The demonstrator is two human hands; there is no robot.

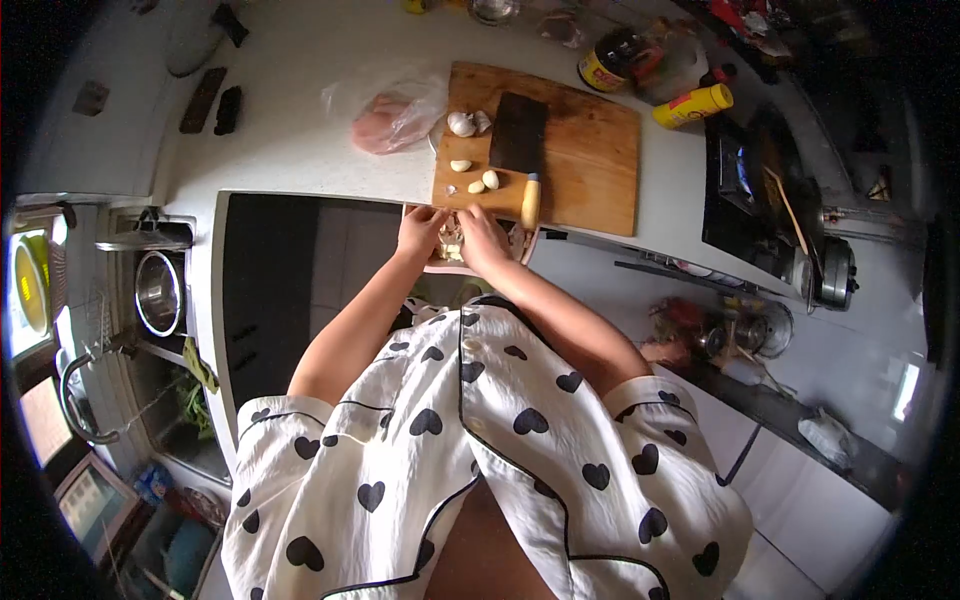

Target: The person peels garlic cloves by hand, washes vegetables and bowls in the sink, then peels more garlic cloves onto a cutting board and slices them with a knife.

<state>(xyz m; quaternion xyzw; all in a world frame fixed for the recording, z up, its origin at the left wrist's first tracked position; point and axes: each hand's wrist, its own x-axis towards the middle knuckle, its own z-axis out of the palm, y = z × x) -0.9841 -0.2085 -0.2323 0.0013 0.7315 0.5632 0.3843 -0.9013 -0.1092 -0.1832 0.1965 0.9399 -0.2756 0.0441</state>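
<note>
My left hand (421, 232) and my right hand (480, 238) are close together at the counter's front edge, above a pinkish container (455, 268) with pale scraps in it. The fingers of both are bent and closed; what they hold is too small to name. Just beyond them lies a wooden cutting board (590, 160). On it are a garlic bulb (461, 124), several peeled cloves (490, 179) and a cleaver (518, 133), whose pale handle (530, 203) points toward me.
A plastic bag of pink meat (382, 122) lies left of the board. A yellow bottle (693, 105) and a dark-lidded jar (606, 62) are at the back right. The stove (755, 200) is at right, the sink (180, 400) at left.
</note>
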